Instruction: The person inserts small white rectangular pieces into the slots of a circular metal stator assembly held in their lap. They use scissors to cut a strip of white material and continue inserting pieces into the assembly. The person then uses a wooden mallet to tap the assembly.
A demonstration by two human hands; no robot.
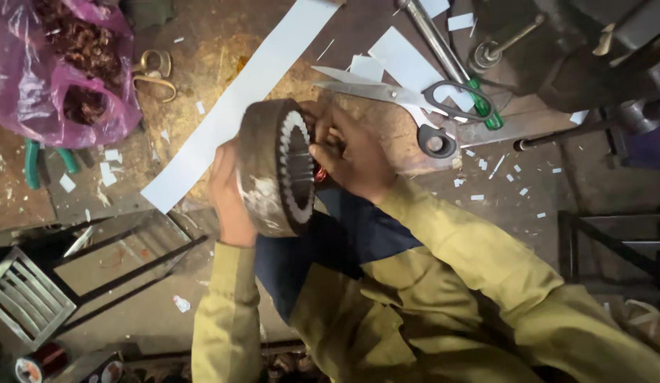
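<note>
Left hand: clenched around the outside of the stator core, center frame.
Right hand: fingertips pinched inside its bore.
Stator core: rusty ring, white-lined slots.

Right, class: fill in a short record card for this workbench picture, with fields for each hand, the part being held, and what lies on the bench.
Left hand: grips the outer wall of the round metal motor stator, holding it on edge.
Right hand: fingers reach into the stator's slotted bore.
Stator: white liners show in its slots.
Bench top: long white paper strip, scissors, green-handled screwdriver, paper scraps.
Far left: pink plastic bag holding copper wire.
Clothing: olive sleeves.
</note>
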